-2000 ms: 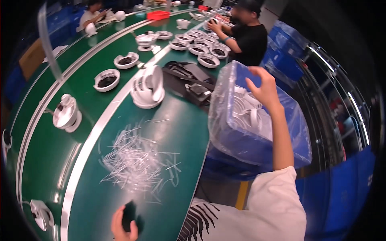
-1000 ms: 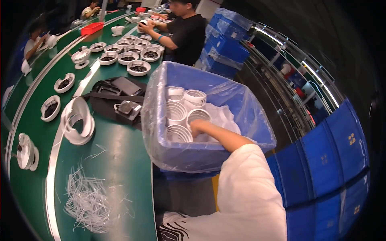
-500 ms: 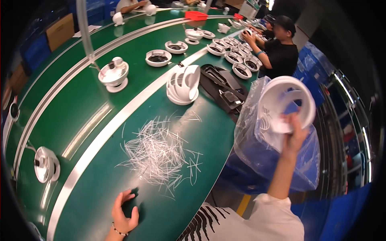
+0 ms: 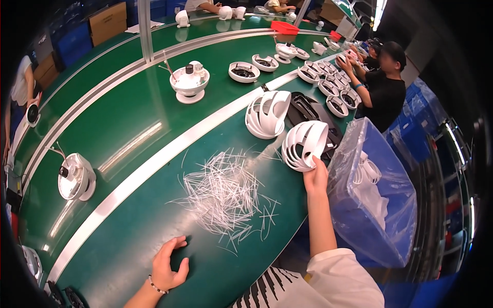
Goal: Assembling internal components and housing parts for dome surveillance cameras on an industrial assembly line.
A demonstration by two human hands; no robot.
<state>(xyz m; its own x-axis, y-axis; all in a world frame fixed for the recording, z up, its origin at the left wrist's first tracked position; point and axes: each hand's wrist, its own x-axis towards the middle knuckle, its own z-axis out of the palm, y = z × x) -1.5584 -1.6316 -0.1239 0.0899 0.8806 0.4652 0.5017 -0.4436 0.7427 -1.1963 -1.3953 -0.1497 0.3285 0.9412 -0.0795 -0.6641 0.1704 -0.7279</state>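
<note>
My right hand [image 4: 316,177] grips a white plastic shell [image 4: 294,143] with curved slots by its lower edge. It holds the shell over the right side of the green table, beside a similar white slotted shell [image 4: 261,117], which looks like more than one nested together. My left hand [image 4: 170,264] rests low over the table with fingers apart and holds nothing; a beaded bracelet circles its wrist. Between the two hands spreads a loose pile of thin white plastic strips [image 4: 223,192]. Black plastic parts [image 4: 308,110] lie behind the held shell, partly hidden by it.
At the right table edge stands a blue bin [image 4: 377,226] lined with clear plastic, with white shells inside. A green conveyor [image 4: 128,115] carries white round units [image 4: 189,84]. Several white rings with black insides [image 4: 336,105] sit farther back, near a co-worker [image 4: 382,95] in black.
My right hand has brought the white shell from above the blue bin leftward over the table. My left hand stays open near the strips. The whole view has shifted.
</note>
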